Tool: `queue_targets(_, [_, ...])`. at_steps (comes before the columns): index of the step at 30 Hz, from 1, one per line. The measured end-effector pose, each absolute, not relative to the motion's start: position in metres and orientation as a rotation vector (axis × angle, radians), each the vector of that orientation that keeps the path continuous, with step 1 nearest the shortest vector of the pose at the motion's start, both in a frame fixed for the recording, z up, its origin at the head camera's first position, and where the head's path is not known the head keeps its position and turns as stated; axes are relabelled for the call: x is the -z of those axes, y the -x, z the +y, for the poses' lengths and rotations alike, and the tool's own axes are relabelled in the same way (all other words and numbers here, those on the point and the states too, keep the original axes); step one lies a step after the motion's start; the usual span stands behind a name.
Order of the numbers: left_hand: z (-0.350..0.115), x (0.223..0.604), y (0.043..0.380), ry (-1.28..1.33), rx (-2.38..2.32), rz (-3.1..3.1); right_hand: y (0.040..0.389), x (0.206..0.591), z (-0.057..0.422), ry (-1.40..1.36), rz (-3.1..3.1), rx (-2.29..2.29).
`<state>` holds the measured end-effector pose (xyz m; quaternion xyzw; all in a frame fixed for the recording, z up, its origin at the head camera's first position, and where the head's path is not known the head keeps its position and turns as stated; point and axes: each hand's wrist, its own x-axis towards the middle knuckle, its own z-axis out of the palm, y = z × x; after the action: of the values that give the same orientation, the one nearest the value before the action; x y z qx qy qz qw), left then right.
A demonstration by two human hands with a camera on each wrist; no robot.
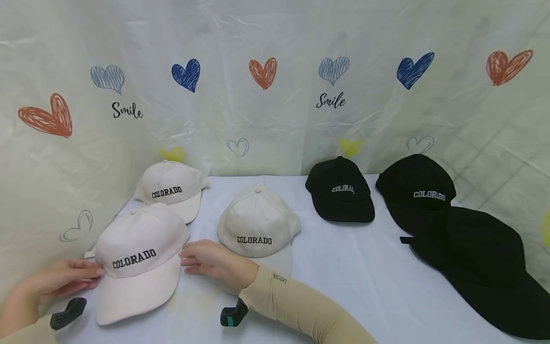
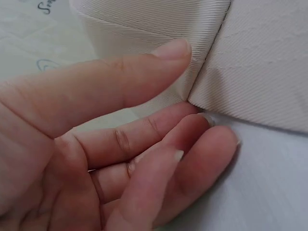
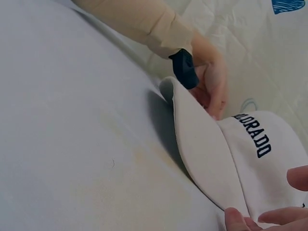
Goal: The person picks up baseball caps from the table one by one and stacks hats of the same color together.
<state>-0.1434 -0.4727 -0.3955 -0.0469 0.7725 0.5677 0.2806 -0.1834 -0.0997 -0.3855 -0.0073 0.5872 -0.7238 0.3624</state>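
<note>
A white baseball cap point(image 1: 136, 294) with dark COLORADO lettering sits on the cloth between both hands, brim toward me. My left hand point(image 1: 64, 278) holds its left side where brim meets crown; in the left wrist view the thumb lies on the fabric and fingers reach under the edge. On the cap's right side, my right hand point(image 1: 216, 260) grips the same junction with bent fingers. In the right wrist view, only some fingertips point(image 3: 236, 219) show at the brim's end. Partly behind my right hand lies a beige COLORADO cap point(image 1: 258, 220).
Another white cap point(image 1: 169, 184) stands behind the held one. On the right are a small black cap point(image 1: 339, 191), a second black cap point(image 1: 414, 181) and a larger black hat point(image 1: 485, 253). A white sheet point(image 1: 343, 267) covers the table; a heart-printed curtain point(image 1: 275, 33) hangs behind.
</note>
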Motion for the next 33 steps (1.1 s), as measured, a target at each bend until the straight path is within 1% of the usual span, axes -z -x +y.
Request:
queue_targets(7, [-0.463, 0.397, 0.141, 0.352, -1.364, 2.258, 0.183, 0.388, -0.104, 0.065, 1.533, 1.849])
queue_targets(10, [-0.461, 0.398, 0.139, 0.397, -1.330, 2.291, 0.182, 0.389, -0.105, 0.063, 1.533, 1.854])
queue_targets(22, [-0.458, 0.399, 0.142, 0.241, -1.215, 2.386, 0.180, 0.393, -0.109, -0.013, 1.488, 1.955])
queue_targets(25, [-0.457, 0.399, 0.143, 0.236, -1.201, 2.396, 0.178, 0.393, -0.109, -0.020, 1.449, 2.001])
queue_targets(30, [-0.455, 0.397, 0.143, 0.239, -1.222, 2.383, 0.175, 0.392, -0.108, -0.040, 1.397, 2.053])
queue_targets(33, [-0.458, 0.396, 0.142, 0.163, -1.273, 2.357, 0.175, 0.391, -0.108, -0.063, 1.397, 2.070])
